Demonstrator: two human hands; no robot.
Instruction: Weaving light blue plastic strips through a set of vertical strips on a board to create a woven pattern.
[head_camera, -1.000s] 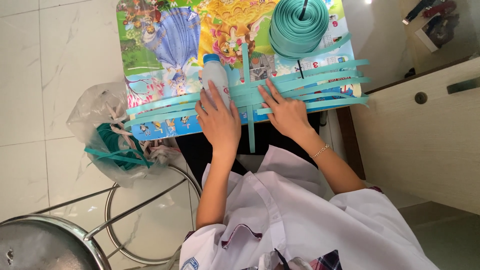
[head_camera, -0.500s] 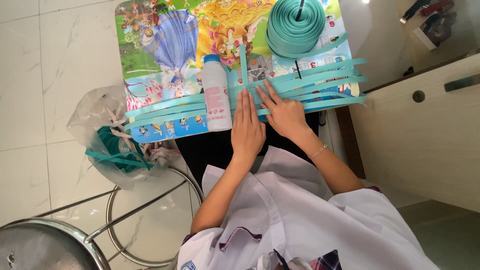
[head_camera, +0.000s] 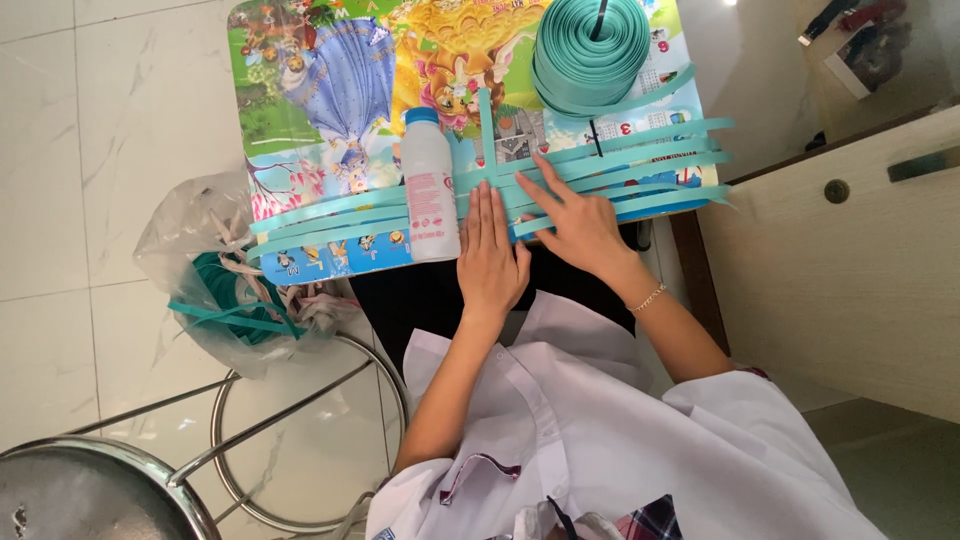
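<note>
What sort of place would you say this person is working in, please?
Probably a room at home, used for craft work: a small table with a cartoon-printed top, a white tiled floor, and a metal stool beside a wooden cabinet.

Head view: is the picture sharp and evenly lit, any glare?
Head view: sharp overall, soft even daylight; both hands, left and right, crisp on the teal plastic strips; small bright glare on the glossy white tile floor, faint shadows only.
</note>
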